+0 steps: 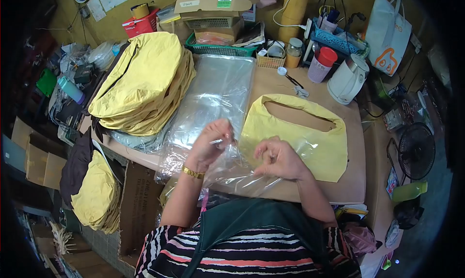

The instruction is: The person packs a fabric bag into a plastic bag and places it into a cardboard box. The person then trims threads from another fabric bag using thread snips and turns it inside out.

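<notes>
My left hand [210, 143], with a gold watch at the wrist, is closed in a pinch on a clear plastic bag [237, 181]. A small pale item shows by its fingers, too small to name. My right hand [278, 158] has its fingers curled on the same plastic, over the front of a yellow fabric bag [319, 157]. That bag lies flat with its handle opening away from me, partly covered by the clear film. Left of it lies a stack of clear plastic bags [218, 84]. Farther left, yellow fabric bags [140, 84] are piled high.
At the back stand a green basket [223, 50], a glass jar [294, 47], a lilac cup [319, 69] and an electric kettle [348, 79]. A black fan [416, 149] is at right. More yellow bags [97, 195] hang beside a cardboard box [138, 205] at lower left.
</notes>
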Action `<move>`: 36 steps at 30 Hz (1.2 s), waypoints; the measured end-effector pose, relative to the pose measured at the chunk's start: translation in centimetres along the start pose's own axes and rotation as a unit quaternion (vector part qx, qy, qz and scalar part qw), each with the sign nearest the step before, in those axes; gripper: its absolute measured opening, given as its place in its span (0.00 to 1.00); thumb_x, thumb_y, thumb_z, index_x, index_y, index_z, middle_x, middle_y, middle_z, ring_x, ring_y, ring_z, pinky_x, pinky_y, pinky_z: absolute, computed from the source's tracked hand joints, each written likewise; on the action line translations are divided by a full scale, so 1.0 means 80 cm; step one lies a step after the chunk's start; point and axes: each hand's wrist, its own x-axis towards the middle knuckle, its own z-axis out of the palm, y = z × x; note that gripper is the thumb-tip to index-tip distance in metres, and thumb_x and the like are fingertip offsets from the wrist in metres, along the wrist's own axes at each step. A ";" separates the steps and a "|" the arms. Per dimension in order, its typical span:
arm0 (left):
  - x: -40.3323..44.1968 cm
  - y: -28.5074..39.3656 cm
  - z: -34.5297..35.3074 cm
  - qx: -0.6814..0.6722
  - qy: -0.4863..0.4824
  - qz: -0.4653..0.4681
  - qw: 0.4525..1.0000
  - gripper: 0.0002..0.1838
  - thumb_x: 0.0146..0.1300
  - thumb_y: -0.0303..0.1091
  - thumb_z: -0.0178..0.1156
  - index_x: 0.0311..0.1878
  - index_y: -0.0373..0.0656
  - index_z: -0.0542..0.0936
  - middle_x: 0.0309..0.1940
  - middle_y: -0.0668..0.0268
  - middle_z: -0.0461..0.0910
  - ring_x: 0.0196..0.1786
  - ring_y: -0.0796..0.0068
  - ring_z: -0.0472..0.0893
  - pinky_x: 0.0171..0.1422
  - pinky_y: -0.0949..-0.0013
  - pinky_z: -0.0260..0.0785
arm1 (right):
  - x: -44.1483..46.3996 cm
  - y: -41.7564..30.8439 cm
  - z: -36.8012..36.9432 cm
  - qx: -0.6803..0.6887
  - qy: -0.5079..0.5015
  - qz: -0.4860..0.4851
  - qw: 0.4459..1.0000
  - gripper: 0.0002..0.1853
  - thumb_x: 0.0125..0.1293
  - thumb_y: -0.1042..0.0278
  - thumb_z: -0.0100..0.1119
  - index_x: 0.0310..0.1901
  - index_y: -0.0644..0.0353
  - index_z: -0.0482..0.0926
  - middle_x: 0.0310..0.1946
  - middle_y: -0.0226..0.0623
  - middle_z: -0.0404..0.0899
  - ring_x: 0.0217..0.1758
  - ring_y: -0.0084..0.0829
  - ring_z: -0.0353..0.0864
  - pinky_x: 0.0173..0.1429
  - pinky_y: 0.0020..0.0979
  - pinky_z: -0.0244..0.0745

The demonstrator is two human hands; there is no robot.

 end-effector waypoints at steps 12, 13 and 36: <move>-0.011 0.114 -0.093 -0.174 0.109 0.110 0.972 0.13 0.72 0.42 0.55 0.34 0.45 0.76 0.22 0.70 0.79 0.24 0.78 0.78 0.27 0.76 0.69 | -0.061 0.009 -0.054 0.050 -0.201 -0.183 0.961 0.11 0.58 0.60 0.68 0.22 0.54 0.82 0.25 0.30 0.75 0.27 0.30 0.71 0.52 0.37 0.63; -0.012 0.122 -0.094 -0.200 0.050 0.116 0.972 0.13 0.71 0.42 0.55 0.35 0.45 0.77 0.22 0.69 0.79 0.26 0.76 0.80 0.28 0.74 0.71 | -0.071 0.011 -0.060 0.079 -0.193 -0.198 0.958 0.12 0.59 0.60 0.67 0.21 0.55 0.81 0.25 0.30 0.75 0.27 0.30 0.71 0.53 0.38 0.63; -0.015 0.070 0.004 -0.094 0.119 -0.031 0.988 0.19 0.66 0.40 0.63 0.54 0.38 0.77 0.37 0.67 0.79 0.38 0.74 0.77 0.49 0.72 0.69 | -0.131 0.028 -0.142 0.056 -0.058 0.030 0.996 0.18 0.72 0.50 0.52 0.29 0.54 0.74 0.22 0.25 0.71 0.24 0.20 0.71 0.30 0.25 0.67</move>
